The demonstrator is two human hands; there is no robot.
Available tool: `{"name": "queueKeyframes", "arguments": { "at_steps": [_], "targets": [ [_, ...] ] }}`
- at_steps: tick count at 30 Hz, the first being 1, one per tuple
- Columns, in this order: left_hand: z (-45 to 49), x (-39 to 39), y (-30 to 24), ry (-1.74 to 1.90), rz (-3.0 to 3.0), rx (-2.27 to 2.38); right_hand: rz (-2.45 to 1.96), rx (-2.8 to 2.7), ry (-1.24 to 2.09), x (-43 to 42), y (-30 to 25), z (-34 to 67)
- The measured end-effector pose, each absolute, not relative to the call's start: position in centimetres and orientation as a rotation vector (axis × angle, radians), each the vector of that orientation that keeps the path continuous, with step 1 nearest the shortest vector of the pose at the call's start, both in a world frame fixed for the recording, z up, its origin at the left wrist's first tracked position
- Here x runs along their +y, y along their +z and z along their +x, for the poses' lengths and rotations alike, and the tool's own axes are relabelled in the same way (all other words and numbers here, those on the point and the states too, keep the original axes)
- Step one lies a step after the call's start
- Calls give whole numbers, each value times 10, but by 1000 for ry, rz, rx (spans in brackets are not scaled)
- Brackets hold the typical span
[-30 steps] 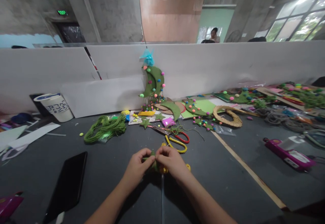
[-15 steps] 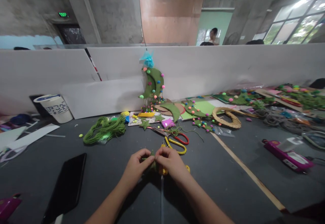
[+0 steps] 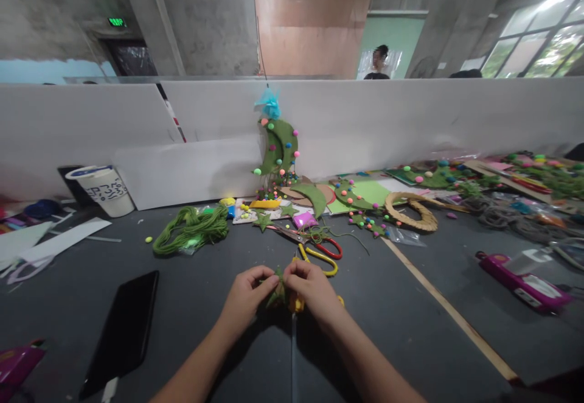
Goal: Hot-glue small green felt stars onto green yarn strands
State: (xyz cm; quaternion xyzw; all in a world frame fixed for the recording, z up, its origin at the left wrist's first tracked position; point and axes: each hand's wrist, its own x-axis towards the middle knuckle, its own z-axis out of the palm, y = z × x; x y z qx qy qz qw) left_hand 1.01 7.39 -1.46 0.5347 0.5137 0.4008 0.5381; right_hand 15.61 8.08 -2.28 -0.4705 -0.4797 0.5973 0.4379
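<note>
Between my two hands is a small green felt star (image 3: 276, 295), its points partly covered by fingers. My left hand (image 3: 250, 293) pinches it from the left. On the opposite side, the thumb and fingertips of my right hand (image 3: 311, 290) close on the star's edge. Under the right hand lies a yellow glue gun (image 3: 296, 303), mostly hidden, with a long clear glue stick (image 3: 294, 354) pointing toward me. Just beyond the hands are scissors (image 3: 322, 258) with red and yellow handles. More felt stars (image 3: 262, 221) lie behind them.
A green yarn skein (image 3: 190, 229) lies left of centre, and a black phone (image 3: 122, 330) nearer me. Against the white partition hangs a green felt moon (image 3: 285, 147) with pompoms. To the right are a braided ring (image 3: 410, 211) and a magenta device (image 3: 522, 284).
The view has shifted slightly. Both hands stay pinched on the star, which now shows more of its green surface between the fingers.
</note>
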Motion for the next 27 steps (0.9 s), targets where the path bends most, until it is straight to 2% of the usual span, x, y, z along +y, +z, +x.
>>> {"name": "queueKeyframes", "arguments": {
  "at_steps": [27],
  "targets": [
    [12,74,-17,934,1405,1300,-1189,-1218,1488,82,-32,153]
  ]
}}
